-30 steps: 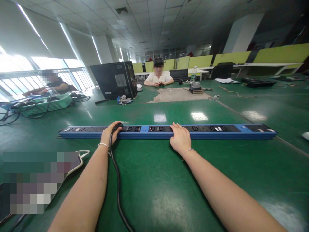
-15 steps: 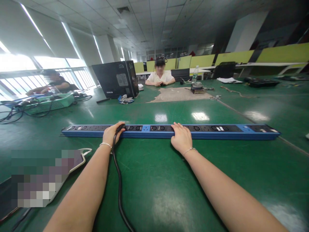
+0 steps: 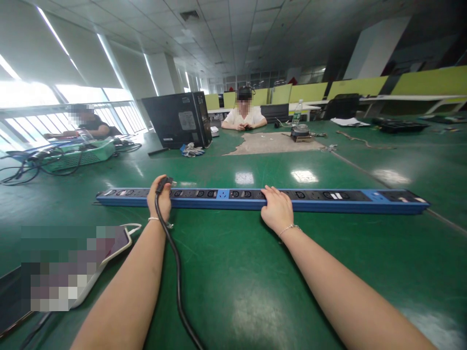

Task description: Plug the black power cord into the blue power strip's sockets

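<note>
A long blue power strip [image 3: 223,194] with rows of black sockets lies crosswise on the green table. My left hand [image 3: 159,199] is closed around the black plug [image 3: 165,183] of a power cord. The plug is lifted just above the strip's left part, its metal prongs pointing right. From it the black cord [image 3: 178,282] runs down over the table toward me. My right hand [image 3: 276,206] grips the strip right of its middle, fingers laid over the socket face. Some sockets are hidden under both hands.
Left of my arm lies a blurred-out device with a pale edge [image 3: 85,291]. Farther back are a green basket [image 3: 87,154] with cables, a black computer case [image 3: 175,121], gloves [image 3: 192,150] and a cardboard sheet [image 3: 262,144]. Two people sit across and at the left.
My left hand has pulled the plug up off the strip's sockets and moved it left, turning it sideways. The right hand keeps its place on the strip. The view has shifted slightly.
</note>
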